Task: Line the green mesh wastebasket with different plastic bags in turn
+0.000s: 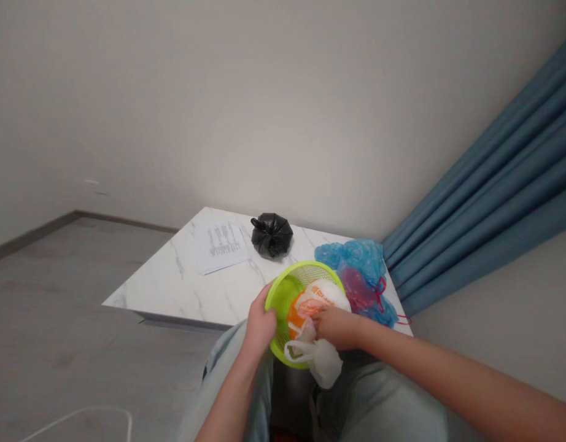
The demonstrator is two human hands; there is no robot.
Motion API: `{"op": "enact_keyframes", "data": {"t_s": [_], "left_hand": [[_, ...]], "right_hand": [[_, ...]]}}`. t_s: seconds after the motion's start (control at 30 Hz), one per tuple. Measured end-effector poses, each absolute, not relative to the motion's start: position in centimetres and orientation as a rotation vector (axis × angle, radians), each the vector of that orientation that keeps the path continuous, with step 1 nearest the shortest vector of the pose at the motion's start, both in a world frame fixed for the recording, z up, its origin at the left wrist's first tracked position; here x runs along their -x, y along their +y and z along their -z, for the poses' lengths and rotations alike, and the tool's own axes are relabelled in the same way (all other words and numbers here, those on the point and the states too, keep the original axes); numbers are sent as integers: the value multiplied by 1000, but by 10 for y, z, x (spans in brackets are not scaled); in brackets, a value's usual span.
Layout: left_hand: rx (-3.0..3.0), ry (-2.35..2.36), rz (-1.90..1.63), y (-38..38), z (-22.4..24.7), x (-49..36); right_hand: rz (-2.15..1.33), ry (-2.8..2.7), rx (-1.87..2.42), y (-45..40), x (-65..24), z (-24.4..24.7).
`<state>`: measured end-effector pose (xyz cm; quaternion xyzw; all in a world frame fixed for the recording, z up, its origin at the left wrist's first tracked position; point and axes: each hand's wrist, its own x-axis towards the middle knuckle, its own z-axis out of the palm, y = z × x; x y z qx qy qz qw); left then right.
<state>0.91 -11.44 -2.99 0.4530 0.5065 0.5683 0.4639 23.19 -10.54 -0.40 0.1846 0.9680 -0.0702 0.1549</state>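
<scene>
My left hand [261,322] is closed round the left rim of a lime-green plastic basket [283,291], which tilts over my lap. Inside the basket sits a white plastic bag with orange print [326,290]. My right hand [336,325] reaches over the basket's right side, its fingers closed on crumpled plastic at this bag; the fingertips are partly hidden. A small whitish plastic bag [326,363] with a loop handle hangs over the near rim, just below my right hand.
A marble-patterned white table [167,276] stands against the wall. It bears a printed sheet [224,247], a knotted black plastic bag [272,236], a blue plastic bag [352,250] and a pink-red bag [360,288]. A blue curtain [485,178] hangs at the right.
</scene>
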Motion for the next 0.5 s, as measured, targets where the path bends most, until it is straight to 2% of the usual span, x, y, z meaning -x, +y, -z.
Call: {"op": "enact_keyframes", "data": {"t_s": [0.1,0.23,0.37,0.5], "left_hand": [[-1003,1170,-1386,-114,35,-7],[-957,1105,-1366,-113,40,-9],[-950,1076,-1382,-111,47,-14],[-920,1076,-1408,-110,59,-20]], "right_hand": [[32,2842,-503,-90,-227,8],[-211,2865,-759,-81,-213,19],[-262,2761,-1231,-84,-192,34],[-152,2496,-1808,-88,-167,55]]}}
